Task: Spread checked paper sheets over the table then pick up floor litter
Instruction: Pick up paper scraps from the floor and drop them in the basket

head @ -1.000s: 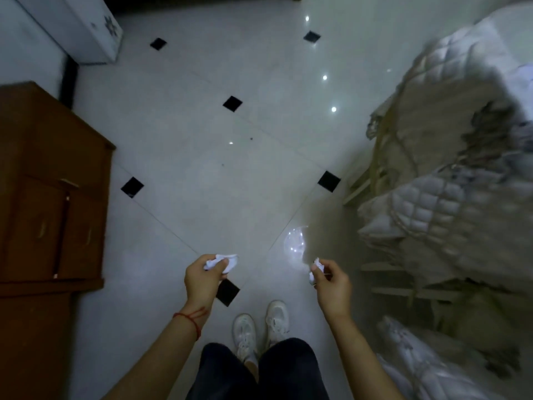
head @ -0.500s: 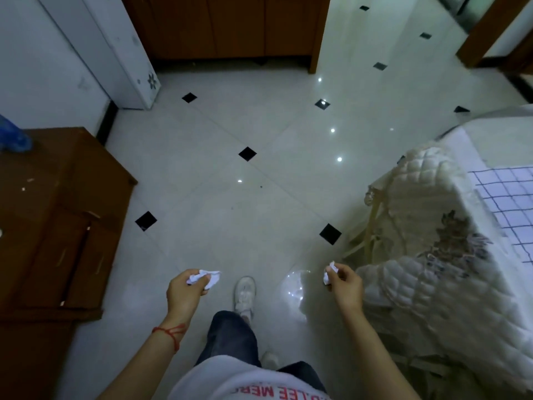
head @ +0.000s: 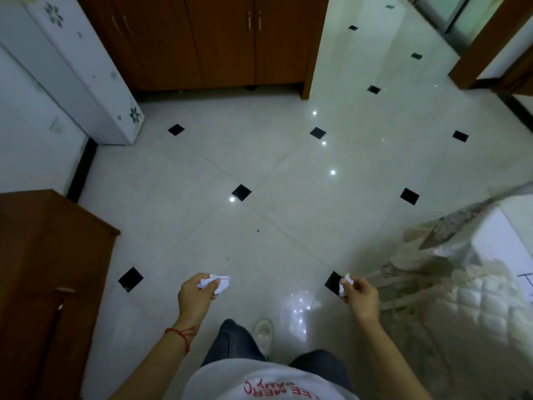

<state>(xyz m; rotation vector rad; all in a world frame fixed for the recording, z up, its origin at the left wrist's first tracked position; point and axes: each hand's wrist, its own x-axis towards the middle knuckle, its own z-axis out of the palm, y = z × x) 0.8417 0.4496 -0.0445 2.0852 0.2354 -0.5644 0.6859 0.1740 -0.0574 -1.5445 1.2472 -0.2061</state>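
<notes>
I stand on a pale tiled floor (head: 259,174) with small black diamond insets. My left hand (head: 194,295) grips a crumpled white paper scrap (head: 217,282) that sticks out past the fingers. My right hand (head: 360,297) pinches a smaller crumpled white paper scrap (head: 344,282) between thumb and fingers. Both hands hang at waist height above the floor. The table (head: 490,272) with its quilted cream cover shows at the right edge, blurred; a corner of checked paper (head: 526,280) barely shows on it.
A brown wooden cabinet (head: 49,272) stands at the left. A white appliance with flower marks (head: 95,76) and brown cupboard doors (head: 219,41) line the far wall. A doorway (head: 476,39) opens at top right. A glossy wet-looking patch (head: 298,310) lies by my shoe (head: 264,332).
My view has lifted from the floor at my feet toward the far cupboards, and I have stepped forward. Both hands keep hold of their paper scraps.
</notes>
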